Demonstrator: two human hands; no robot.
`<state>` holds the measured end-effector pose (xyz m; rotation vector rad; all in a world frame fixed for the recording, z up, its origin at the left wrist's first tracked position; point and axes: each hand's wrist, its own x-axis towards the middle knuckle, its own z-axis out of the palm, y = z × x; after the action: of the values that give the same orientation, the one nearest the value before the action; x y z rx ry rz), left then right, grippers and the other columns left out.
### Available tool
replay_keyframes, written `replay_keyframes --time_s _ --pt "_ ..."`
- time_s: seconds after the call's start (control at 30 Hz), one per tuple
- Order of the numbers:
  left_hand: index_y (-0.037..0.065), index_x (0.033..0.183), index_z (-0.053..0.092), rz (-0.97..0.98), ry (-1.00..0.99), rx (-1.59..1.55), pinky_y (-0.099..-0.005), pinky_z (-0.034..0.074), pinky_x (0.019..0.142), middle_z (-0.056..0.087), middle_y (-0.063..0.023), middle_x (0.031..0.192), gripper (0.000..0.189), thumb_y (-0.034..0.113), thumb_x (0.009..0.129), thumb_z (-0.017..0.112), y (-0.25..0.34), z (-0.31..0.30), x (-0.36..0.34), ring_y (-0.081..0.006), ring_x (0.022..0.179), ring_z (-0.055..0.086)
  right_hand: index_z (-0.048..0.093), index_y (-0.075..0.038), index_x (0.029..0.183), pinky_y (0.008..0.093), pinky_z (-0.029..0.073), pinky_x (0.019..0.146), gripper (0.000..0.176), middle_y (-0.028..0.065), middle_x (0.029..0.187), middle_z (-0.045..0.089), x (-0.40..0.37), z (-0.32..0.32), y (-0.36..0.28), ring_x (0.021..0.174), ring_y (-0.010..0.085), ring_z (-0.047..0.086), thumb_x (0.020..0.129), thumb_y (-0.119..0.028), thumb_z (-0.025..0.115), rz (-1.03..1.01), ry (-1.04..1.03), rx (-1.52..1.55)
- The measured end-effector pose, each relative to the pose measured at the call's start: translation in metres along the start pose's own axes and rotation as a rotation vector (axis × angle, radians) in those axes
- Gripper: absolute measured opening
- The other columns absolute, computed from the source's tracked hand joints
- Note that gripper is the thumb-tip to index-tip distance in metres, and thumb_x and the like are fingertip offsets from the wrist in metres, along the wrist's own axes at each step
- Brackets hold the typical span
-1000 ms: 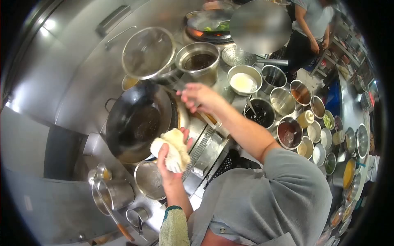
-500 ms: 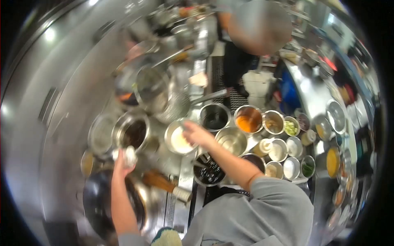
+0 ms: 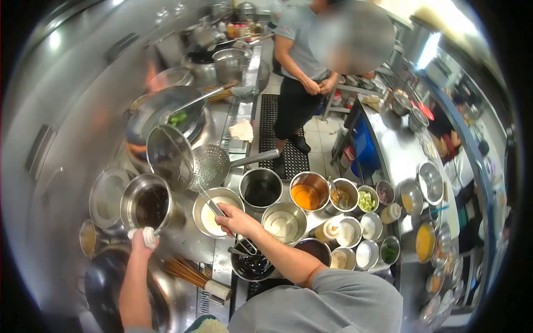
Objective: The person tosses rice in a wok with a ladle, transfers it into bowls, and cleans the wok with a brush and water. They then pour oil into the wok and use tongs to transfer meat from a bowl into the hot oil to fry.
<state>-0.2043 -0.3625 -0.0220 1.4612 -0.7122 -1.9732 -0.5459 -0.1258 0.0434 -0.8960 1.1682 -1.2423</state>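
My left hand [image 3: 143, 243] is closed on a white cloth [image 3: 149, 237] at the near rim of a steel pot [image 3: 129, 206] with dark contents. My right hand [image 3: 236, 220] grips the metal handle of a utensil [image 3: 211, 203] over a container of pale liquid [image 3: 203, 223]. The utensil's far end lies by the strainers and cannot be made out clearly. Below my right hand, a pot of dark liquid [image 3: 252, 265] has metal utensils in it. Beyond the pale container rest a perforated ladle [image 3: 212, 165] and a round mesh strainer [image 3: 169, 155].
A wok [image 3: 139, 119] with green food stands beyond the strainers, flames behind it. Another wok [image 3: 108, 283] and a bamboo brush [image 3: 189, 273] are nearest me. Seasoning containers [image 3: 308, 194] line the right. A co-worker [image 3: 302, 61] stands in the aisle, hands together.
The view has shifted and become sharper, showing more of the co-worker. My right hand still hovers by the pale liquid, now with a utensil handle clearly visible in it.
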Motion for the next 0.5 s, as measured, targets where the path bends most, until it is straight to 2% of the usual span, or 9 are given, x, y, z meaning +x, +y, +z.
replay_keyframes --time_s 0.03,0.17,0.23,0.3,0.33,0.37,0.4,0.43,0.5 --pt "0.012 0.098 0.056 0.035 0.122 0.024 -0.0413 0.05 0.057 0.061 -0.0058 0.081 0.022 0.029 0.091 0.044 0.001 0.011 -0.014 -0.0233 0.071 0.061 0.05 -0.002 0.108 0.0254 0.039 0.042 0.018 -0.0025 0.063 0.044 0.0 0.001 0.0 0.049 0.0078 0.044 0.092 -0.011 0.051 -0.002 -0.004 0.036" --pt "0.013 0.104 0.054 0.121 0.209 0.003 -0.045 0.05 0.057 0.063 -0.0079 0.087 0.021 0.028 0.092 0.045 -0.006 0.001 -0.018 -0.0247 0.074 0.062 0.05 -0.003 0.114 0.0245 0.039 0.042 0.025 -0.0033 0.063 0.045 -0.008 -0.003 -0.005 0.05 0.0074 0.044 0.091 -0.013 0.055 0.049 0.003 0.078" --pt "0.014 0.107 0.053 0.123 0.145 -0.022 -0.0454 0.05 0.057 0.064 -0.0066 0.088 0.022 0.028 0.092 0.046 -0.011 -0.012 -0.017 -0.0241 0.075 0.063 0.049 -0.003 0.109 0.0268 0.044 0.043 0.021 0.0002 0.069 0.05 -0.01 -0.009 0.004 0.054 0.0095 0.049 0.092 -0.014 0.054 0.058 0.016 0.069" --pt "0.014 0.105 0.055 0.131 0.131 -0.021 -0.0447 0.051 0.057 0.064 -0.006 0.088 0.022 0.029 0.092 0.047 -0.012 -0.01 -0.03 -0.023 0.075 0.063 0.049 -0.003 0.11 0.0266 0.044 0.043 0.023 0.0004 0.07 0.051 -0.023 -0.006 -0.007 0.054 0.0097 0.05 0.092 -0.015 0.055 0.13 0.093 0.061" --pt "0.014 0.102 0.056 0.123 0.078 -0.041 -0.0442 0.051 0.058 0.065 -0.006 0.088 0.02 0.029 0.092 0.049 -0.013 -0.017 -0.034 -0.0223 0.075 0.063 0.044 -0.001 0.121 0.0261 0.043 0.043 0.037 0.0004 0.069 0.05 -0.028 -0.005 -0.011 0.052 0.0099 0.048 0.09 -0.015 0.058 0.158 0.124 0.062" --pt "0.013 0.099 0.057 0.121 0.196 -0.007 -0.0446 0.052 0.057 0.065 -0.0059 0.088 0.019 0.029 0.091 0.049 -0.008 0.0 -0.06 -0.0222 0.073 0.063 0.039 0.0 0.132 0.0257 0.042 0.042 0.051 0.0004 0.067 0.05 -0.03 -0.003 -0.016 0.05 0.0101 0.046 0.088 -0.016 0.06 0.182 0.143 0.057" --pt "0.011 0.099 0.056 0.16 0.075 0.006 -0.0447 0.052 0.057 0.064 -0.0074 0.087 0.019 0.026 0.091 0.049 -0.009 -0.009 -0.068 -0.0226 0.074 0.063 0.042 0.0 0.127 0.025 0.041 0.041 0.045 0.0005 0.067 0.049 -0.034 -0.002 -0.018 0.05 0.0096 0.046 0.088 -0.015 0.06 0.158 0.114 0.096" --pt "0.008 0.097 0.055 0.202 0.159 -0.032 -0.0444 0.052 0.052 0.063 -0.0094 0.084 0.018 0.023 0.09 0.05 -0.008 -0.001 -0.082 -0.0235 0.071 0.063 0.046 0.001 0.121 0.0243 0.041 0.041 0.039 0.0005 0.067 0.049 -0.034 -0.001 -0.021 0.049 0.0091 0.045 0.088 -0.014 0.06 0.127 0.094 0.138" --pt "0.005 0.095 0.054 0.17 0.182 0.003 -0.0441 0.051 0.051 0.062 -0.0104 0.08 0.016 0.02 0.089 0.05 0.002 0.006 -0.111 -0.0238 0.067 0.062 0.051 0.0 0.108 0.0223 0.039 0.039 0.024 0.0003 0.067 0.048 -0.036 -0.002 -0.026 0.048 0.0074 0.044 0.088 -0.013 0.057 0.09 0.011 0.126"
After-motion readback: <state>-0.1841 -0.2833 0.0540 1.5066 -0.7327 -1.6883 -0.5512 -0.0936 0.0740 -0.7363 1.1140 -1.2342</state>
